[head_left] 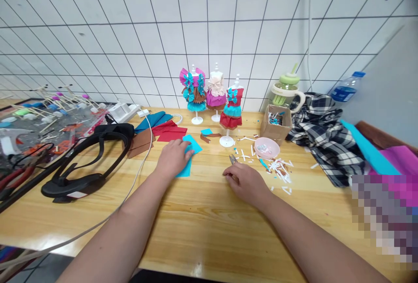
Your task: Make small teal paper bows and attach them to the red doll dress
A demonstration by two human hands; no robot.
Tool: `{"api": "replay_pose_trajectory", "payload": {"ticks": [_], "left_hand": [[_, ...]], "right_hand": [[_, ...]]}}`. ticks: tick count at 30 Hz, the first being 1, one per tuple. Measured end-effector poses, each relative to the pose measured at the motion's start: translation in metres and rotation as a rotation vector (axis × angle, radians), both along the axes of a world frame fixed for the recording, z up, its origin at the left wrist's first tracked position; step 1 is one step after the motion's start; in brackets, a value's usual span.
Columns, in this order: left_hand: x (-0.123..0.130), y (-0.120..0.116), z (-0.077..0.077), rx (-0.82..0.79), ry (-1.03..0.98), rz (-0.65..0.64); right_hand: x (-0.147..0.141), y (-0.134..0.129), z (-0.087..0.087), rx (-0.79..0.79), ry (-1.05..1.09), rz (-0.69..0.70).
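Observation:
My left hand (pixel 173 157) rests on a bright blue sheet (pixel 185 170) lying on the wooden table, its fingers partly spread over the sheet's left side. To the right, my right hand (pixel 243 180) is closed around the handles of small pliers (pixel 233 158), whose metal jaws point away from me. Beyond the hands stand three small white dress forms: one in magenta, brown and blue (pixel 195 93), one in cream and magenta (pixel 216 89), and one in red and blue (pixel 231 111). Red sheets (pixel 172 134) and brown sheets (pixel 141 142) lie left of the blue one.
A black headset (pixel 94 178) and a white cable (pixel 132 187) lie at left. At right are a pink dish (pixel 267 149), white scraps (pixel 281 170), a cardboard box (pixel 277 130), a lidded jug (pixel 284 91) and checked cloth (pixel 321 130). A tiled wall (pixel 222 8) stands behind.

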State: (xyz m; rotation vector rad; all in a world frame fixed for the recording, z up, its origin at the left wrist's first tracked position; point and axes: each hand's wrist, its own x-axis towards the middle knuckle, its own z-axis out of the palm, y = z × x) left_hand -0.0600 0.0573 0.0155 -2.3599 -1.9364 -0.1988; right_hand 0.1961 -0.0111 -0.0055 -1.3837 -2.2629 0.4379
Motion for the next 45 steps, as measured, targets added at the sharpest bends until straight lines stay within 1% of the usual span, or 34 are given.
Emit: {"api": "replay_pose_trajectory", "payload": {"ticks": [4, 6, 8, 9, 10, 12, 13, 17, 19, 21, 24, 26, 27, 29, 32, 35, 37, 39, 42, 44, 45], "left_hand": [[0.015, 0.002, -0.008, -0.027, -0.042, -0.159], [0.019, 0.000, -0.007, -0.061, -0.073, -0.277], [0.023, -0.005, -0.003, -0.084, -0.150, -0.402], [0.024, -0.008, -0.002, -0.094, -0.212, -0.443], [0.026, -0.011, 0.000, -0.101, -0.283, -0.456], [0.029, -0.015, 0.000, -0.109, -0.380, -0.426], [0.030, -0.015, -0.001, -0.102, -0.383, -0.396], [0.025, -0.006, -0.009, -0.041, -0.174, -0.226], [0.020, -0.002, -0.013, -0.059, -0.101, -0.210], [0.018, -0.001, -0.013, -0.035, -0.044, -0.207], [0.020, -0.003, -0.011, 0.053, 0.003, -0.131], [0.023, 0.002, -0.007, 0.072, -0.039, -0.097], [0.025, 0.008, -0.005, 0.062, -0.084, -0.098], [0.028, 0.027, -0.002, 0.032, -0.213, -0.095], [0.031, 0.066, -0.001, 0.027, -0.267, -0.043], [0.033, 0.103, -0.007, -0.006, -0.326, 0.050], [0.037, 0.120, -0.014, -0.035, -0.371, 0.107], [0.042, 0.129, -0.022, -0.062, -0.414, 0.158], [0.048, 0.134, -0.029, -0.087, -0.486, 0.208], [0.048, 0.133, -0.027, -0.077, -0.553, 0.222], [0.047, 0.131, -0.024, -0.056, -0.594, 0.225]], "right_hand": [[-0.001, 0.000, -0.001, -0.002, -0.006, 0.011], [-0.001, 0.000, -0.001, -0.002, -0.009, 0.011], [-0.002, 0.000, -0.003, 0.010, -0.004, 0.004], [-0.002, 0.000, -0.003, 0.021, 0.004, 0.000], [-0.002, 0.000, -0.004, 0.033, 0.015, -0.003], [-0.002, 0.000, -0.005, 0.054, 0.041, -0.001], [-0.002, 0.000, -0.005, 0.058, 0.048, 0.003], [-0.002, 0.001, -0.006, 0.049, 0.037, 0.000], [-0.002, 0.002, -0.006, 0.041, 0.030, -0.005], [-0.001, 0.002, -0.007, 0.036, 0.022, 0.001], [-0.002, 0.004, -0.007, 0.030, 0.006, 0.012], [-0.003, 0.004, -0.007, 0.030, -0.009, 0.016], [-0.003, 0.004, -0.007, 0.032, -0.017, 0.020], [-0.004, 0.004, -0.007, 0.034, -0.032, 0.032], [-0.005, 0.004, -0.007, 0.035, -0.033, 0.053], [-0.005, 0.004, -0.009, 0.046, -0.023, 0.067], [-0.005, 0.004, -0.009, 0.053, -0.021, 0.072], [-0.006, 0.003, -0.009, 0.061, -0.021, 0.075], [-0.006, 0.003, -0.008, 0.068, -0.024, 0.071], [-0.006, 0.003, -0.007, 0.067, -0.025, 0.063], [-0.006, 0.004, -0.007, 0.068, -0.024, 0.059]]}}
